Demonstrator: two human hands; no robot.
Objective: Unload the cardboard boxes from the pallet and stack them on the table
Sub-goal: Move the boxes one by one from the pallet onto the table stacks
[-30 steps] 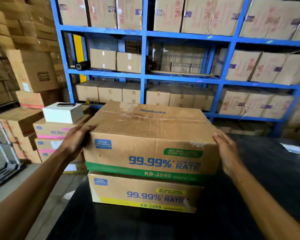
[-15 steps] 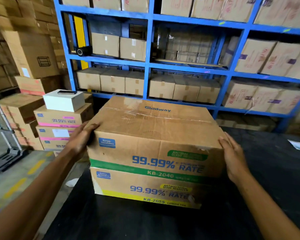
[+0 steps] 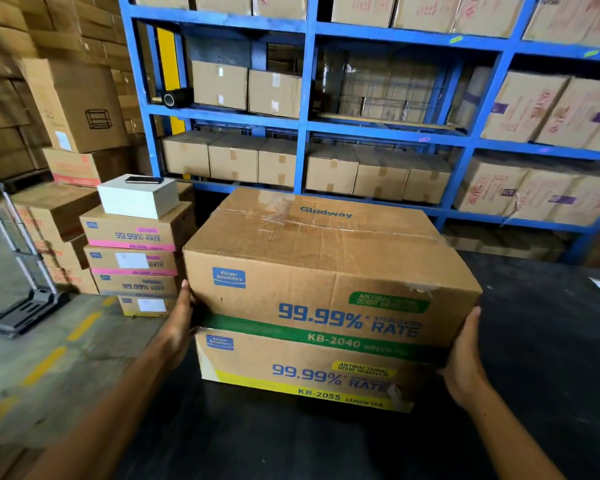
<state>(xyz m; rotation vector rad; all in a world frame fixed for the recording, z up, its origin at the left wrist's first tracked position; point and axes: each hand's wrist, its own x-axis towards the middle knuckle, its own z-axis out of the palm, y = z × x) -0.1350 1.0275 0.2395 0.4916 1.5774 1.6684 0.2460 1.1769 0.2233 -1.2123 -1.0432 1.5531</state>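
Your left hand (image 3: pixel 179 329) lies flat against the left end of the green-banded box (image 3: pixel 329 271), fingers pressed together and pointing up along its lower edge. Your right hand (image 3: pixel 463 362) cups the right end, palm on the cardboard; whether its fingers are spread cannot be told. That box sits on top of the yellow-banded box (image 3: pixel 302 370), which rests on the black table (image 3: pixel 534 358). Off the table's left edge stands a stack of pink-banded boxes (image 3: pixel 132 261), with a white box (image 3: pixel 137 199) on top and a dark phone (image 3: pixel 144 180) lying on that.
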